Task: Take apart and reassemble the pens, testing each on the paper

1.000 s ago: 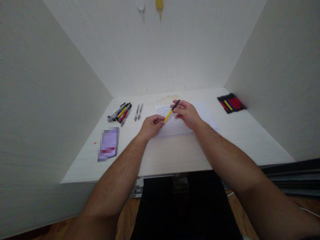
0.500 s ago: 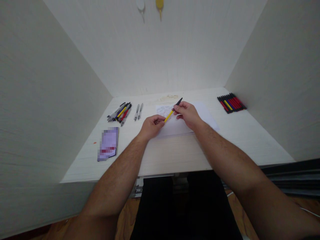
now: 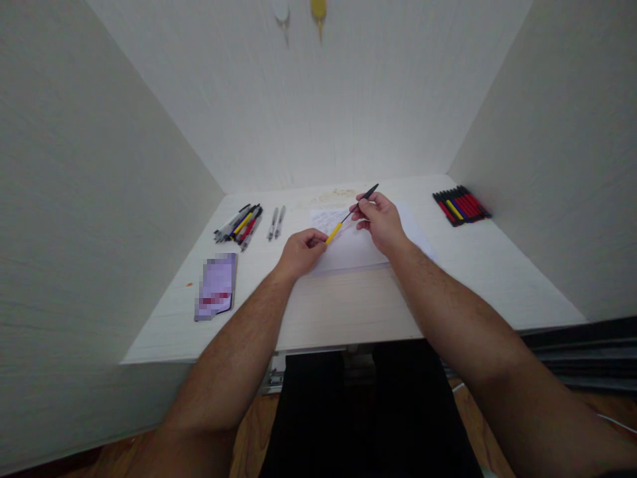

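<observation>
Over the white paper point(image 3: 348, 255), my left hand point(image 3: 302, 252) pinches a yellow pen barrel point(image 3: 334, 233). My right hand point(image 3: 381, 219) grips a black pen part point(image 3: 369, 192) up and to the right of it. A thin dark refill point(image 3: 350, 213) spans the gap between the yellow barrel and the black part. Handwriting shows on the upper left of the paper. Left of the paper lie two clear pens point(image 3: 276, 223) side by side, and beyond them a loose pile of mixed pens point(image 3: 240, 226).
A phone point(image 3: 216, 285) with a blurred screen lies on the left of the white desk point(image 3: 343, 309). On the right, several red, yellow and blue pens point(image 3: 462, 205) lie in a neat row. White panels stand at the back and both sides.
My right hand has moved up and right with the black part, drawing it away from the yellow barrel and exposing the thin refill. My left hand has stayed nearly in place.
</observation>
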{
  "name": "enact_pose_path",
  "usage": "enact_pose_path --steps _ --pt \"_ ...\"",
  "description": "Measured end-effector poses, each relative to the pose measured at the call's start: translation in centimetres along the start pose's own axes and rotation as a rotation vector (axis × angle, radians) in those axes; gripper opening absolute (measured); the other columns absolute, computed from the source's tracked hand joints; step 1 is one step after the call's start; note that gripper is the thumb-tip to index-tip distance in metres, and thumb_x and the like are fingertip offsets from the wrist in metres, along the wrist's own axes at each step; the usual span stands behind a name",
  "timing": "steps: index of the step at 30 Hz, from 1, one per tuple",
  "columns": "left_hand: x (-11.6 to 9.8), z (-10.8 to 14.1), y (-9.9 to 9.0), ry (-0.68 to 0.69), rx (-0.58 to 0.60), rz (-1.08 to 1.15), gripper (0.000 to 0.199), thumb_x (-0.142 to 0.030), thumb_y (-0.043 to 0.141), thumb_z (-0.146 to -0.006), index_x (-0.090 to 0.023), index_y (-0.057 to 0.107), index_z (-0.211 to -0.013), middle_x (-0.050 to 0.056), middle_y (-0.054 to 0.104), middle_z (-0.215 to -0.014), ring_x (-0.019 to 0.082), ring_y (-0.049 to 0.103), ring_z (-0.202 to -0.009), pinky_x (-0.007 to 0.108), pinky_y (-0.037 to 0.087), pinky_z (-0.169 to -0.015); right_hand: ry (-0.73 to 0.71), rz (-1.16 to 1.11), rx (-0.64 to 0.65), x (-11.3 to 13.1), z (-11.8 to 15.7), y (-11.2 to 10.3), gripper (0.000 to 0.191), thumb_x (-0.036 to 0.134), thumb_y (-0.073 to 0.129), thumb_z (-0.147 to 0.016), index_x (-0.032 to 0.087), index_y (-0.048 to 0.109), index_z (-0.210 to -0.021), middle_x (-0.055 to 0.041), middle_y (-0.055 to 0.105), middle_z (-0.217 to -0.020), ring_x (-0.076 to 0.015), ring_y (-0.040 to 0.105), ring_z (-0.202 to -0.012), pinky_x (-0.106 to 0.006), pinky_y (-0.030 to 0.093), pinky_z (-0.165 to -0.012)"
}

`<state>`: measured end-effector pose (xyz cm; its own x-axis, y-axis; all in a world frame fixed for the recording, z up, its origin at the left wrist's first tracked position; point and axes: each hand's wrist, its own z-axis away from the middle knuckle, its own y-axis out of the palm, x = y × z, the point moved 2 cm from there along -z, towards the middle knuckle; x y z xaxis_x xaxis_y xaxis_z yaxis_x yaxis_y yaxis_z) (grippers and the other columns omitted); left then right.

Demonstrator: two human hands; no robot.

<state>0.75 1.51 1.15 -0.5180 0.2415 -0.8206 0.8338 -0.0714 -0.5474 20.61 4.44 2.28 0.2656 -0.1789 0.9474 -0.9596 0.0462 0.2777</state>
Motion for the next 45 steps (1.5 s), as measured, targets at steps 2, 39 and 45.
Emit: enact_pose_path --steps 2,39,45 --pt "-0.1 0.0 0.0 -0.006 -0.001 -0.007 0.018 -0.028 0.060 -0.072 -0.018 0.070 -0.082 0.001 0.067 -0.072 0.015 0.055 -0.067 0.025 0.041 -0.059 -0.005 -0.002 -0.011 0.1 -0.1 -0.1 0.023 0.041 0.067 -0.082 0.024 0.057 -0.095 -0.0004 0.068 -0.083 -0.0097 0.060 -0.066 -0.020 0.042 -0.050" --pt "1.0 -0.5 -0.4 -0.120 -0.168 -0.066 0.019 -0.026 0.064 -0.071 -0.017 0.073 -0.084 0.002 0.071 -0.075 0.015 0.061 -0.066 0.025 0.044 -0.061 0.054 0.022 -0.080 0.1 -0.1 -0.2 0.006 0.026 0.059 -0.087 0.022 0.055 -0.091 0.0016 0.066 -0.077 -0.0065 0.053 -0.053 -0.018 0.041 -0.047" --pt "1.5 -0.6 -0.1 -0.151 -0.173 -0.238 0.025 -0.027 0.062 -0.074 -0.017 0.076 -0.092 0.004 0.073 -0.077 0.016 0.063 -0.067 0.027 0.047 -0.066 0.086 0.070 -0.009 -0.3 0.4 0.5 0.005 0.021 0.059 -0.086 0.021 0.058 -0.091 0.0004 0.067 -0.074 -0.0068 0.053 -0.051 -0.019 0.041 -0.045"
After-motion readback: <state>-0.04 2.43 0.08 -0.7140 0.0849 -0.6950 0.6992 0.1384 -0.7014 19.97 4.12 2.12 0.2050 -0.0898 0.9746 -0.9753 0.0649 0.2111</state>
